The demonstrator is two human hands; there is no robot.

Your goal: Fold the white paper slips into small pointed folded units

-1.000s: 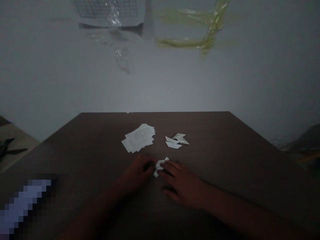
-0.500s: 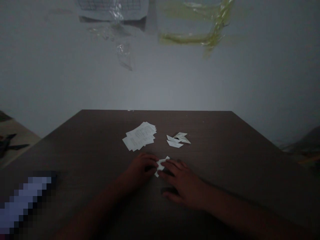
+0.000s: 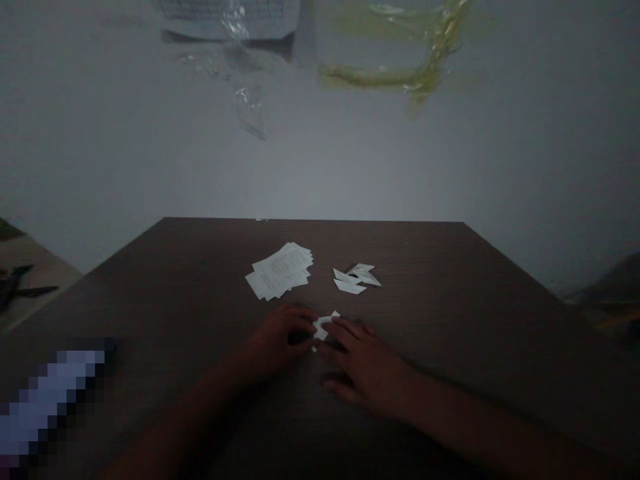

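Note:
A small folded piece of white paper [image 3: 323,325] lies on the dark table between my two hands, partly covered by fingers. My left hand [image 3: 277,339] is curled at its left side, with the thumb and fingertips closed against the paper's edge. From the right, my right hand [image 3: 373,367] reaches over it with fingers spread, the front fingertips resting on the paper and the thumb apart on the table. Beyond my hands sit several folded paper pieces [image 3: 350,288] with slanted ends. To their left is a fanned pile of printed paper slips [image 3: 280,270].
The brown table [image 3: 200,243] ends against a pale wall [image 3: 350,167] with taped sheets and plastic on it. At the left front a blurred-out, pixelated long object [image 3: 50,393] lies on the table. Dark tools [image 3: 17,287] rest on a lower surface at far left.
Almost nothing differs. My hands stay at the folded paper, with only slight finger movement and a small shift of the view.

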